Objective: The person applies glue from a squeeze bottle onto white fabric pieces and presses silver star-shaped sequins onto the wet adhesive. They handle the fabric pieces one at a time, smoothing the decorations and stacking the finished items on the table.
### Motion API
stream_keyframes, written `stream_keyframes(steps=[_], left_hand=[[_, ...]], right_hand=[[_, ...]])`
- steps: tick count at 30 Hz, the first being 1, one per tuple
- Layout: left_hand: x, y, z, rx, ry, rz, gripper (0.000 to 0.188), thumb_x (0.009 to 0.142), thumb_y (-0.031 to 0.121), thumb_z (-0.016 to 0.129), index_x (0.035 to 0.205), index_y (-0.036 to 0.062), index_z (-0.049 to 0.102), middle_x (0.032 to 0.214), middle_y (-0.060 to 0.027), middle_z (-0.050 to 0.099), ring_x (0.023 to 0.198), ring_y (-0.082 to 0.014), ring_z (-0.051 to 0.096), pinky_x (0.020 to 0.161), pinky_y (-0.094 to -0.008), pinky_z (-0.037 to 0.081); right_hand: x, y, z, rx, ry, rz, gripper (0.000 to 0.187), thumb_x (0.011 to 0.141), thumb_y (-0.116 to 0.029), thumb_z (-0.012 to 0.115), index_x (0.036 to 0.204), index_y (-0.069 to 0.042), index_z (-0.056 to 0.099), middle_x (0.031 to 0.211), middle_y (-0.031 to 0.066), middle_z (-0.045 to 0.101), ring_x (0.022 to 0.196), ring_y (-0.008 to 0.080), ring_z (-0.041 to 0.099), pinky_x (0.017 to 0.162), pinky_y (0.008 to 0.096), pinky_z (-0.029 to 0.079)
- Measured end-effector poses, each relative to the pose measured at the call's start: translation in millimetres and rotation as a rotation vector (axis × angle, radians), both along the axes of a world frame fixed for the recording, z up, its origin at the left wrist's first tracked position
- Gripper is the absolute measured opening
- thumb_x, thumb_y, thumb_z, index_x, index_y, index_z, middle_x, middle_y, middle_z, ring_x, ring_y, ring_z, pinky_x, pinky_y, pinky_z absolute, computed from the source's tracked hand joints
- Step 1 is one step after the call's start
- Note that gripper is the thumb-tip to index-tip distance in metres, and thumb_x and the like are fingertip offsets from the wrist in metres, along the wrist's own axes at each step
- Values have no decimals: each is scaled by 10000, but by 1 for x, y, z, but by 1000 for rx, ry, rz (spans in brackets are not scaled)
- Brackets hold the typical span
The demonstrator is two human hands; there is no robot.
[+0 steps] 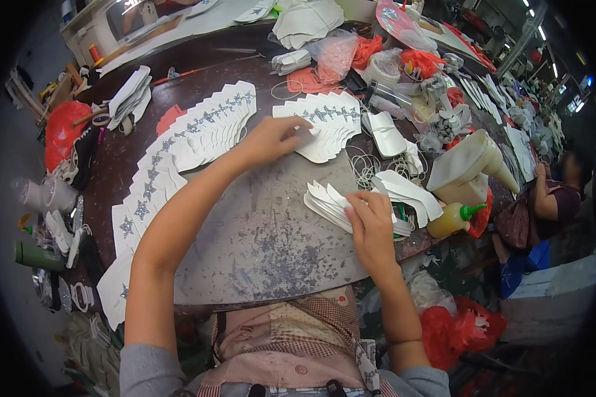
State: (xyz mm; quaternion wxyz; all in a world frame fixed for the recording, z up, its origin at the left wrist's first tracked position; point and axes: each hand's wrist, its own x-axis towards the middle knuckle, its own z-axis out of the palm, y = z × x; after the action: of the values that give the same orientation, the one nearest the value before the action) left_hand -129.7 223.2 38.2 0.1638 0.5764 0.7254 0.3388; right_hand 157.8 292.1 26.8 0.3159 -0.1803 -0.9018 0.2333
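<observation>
head cam: l grip [269,140] looks parted, by starred white pcs [330,127] fanned on bench [251,231]; r grip [372,226] at plain white stack [326,204], can't tell if pinched. prob. separating pcs; next move likely needs just one lifted.

Star-decorated white pieces [326,126] lie fanned near stacked narrower white pieces [326,206].

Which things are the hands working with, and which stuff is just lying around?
Probably part of the job:
short fan of white star pieces by the left hand
white stack by the right hand
long curved row of star pieces

Seemingly just lying about:
dark green bottle, far left
red bag, left
red bag, lower right
</observation>
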Motion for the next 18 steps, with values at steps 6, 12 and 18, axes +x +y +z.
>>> stream_keyframes(steps=[6, 12, 18], left_hand=[[53, -148, 72, 288, 7, 82, 276, 854, -8, 632, 1083, 79, 758, 1063, -81, 759, 993, -201, 729, 904, -315, 546], [87, -278, 2, -64, -20, 75, 299, 703, -118, 608, 918, 54, 726, 1264, -105, 684, 1328, -332, 540, 1173, -554, 304], [94, -289, -24, 107, 383, 348, 229, 731, -53, 647, 929, 35, 721, 1386, -159, 592, 1349, -394, 496, 1135, -551, 360]], right_hand=[[-9, 5, -23, 159, -168, -119, 185, 869, -82, 677, 1024, 18, 670, 1059, 139, 614, 1033, 322, 555, 887, 423, 449], [-10, -1, -15, 264, -86, -115, 142, 845, -66, 679, 962, 13, 664, 1014, 141, 625, 978, 330, 570, 869, 440, 447], [1, -53, 66, -318, -95, 73, 103, 908, -34, 675, 1001, 9, 683, 833, 130, 696, 711, 208, 671, 636, 314, 503]])
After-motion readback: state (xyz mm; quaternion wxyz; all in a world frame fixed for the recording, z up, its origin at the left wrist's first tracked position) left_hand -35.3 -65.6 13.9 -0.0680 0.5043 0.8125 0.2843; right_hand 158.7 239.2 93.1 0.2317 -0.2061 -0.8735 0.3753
